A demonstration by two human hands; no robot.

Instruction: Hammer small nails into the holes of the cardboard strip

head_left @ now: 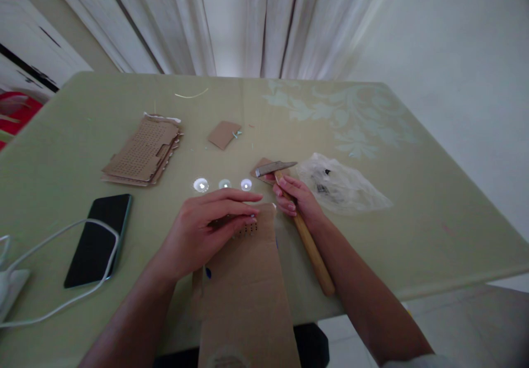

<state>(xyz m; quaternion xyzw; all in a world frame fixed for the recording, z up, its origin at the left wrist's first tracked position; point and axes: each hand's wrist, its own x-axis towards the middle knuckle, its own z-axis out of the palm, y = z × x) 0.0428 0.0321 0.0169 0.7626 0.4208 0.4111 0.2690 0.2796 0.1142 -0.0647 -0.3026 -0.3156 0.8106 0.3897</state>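
Observation:
My right hand (pixel 295 197) grips a hammer (pixel 313 249) by its wooden handle, close under the metal head, which points left above the table. Over a long strip of cardboard (pixel 248 285) rests my left hand (pixel 206 225), thumb and fingers pinched together. A tiny pale speck shows at those fingertips, too small to name. Beside them, rows of small dark holes (pixel 248 228) mark the cardboard near its far end. The strip's near end runs over the table edge toward me. A small brown cardboard piece (pixel 260 165) lies partly behind the hammer head.
A stack of perforated cardboard sheets (pixel 142 150) lies at the left, with a phone (pixel 97 241) and a white cable (pixel 53 310) nearer me. Another cardboard piece (pixel 224 134) lies further back. A crumpled clear plastic bag (pixel 343 186) with dark bits inside sits right of the hammer.

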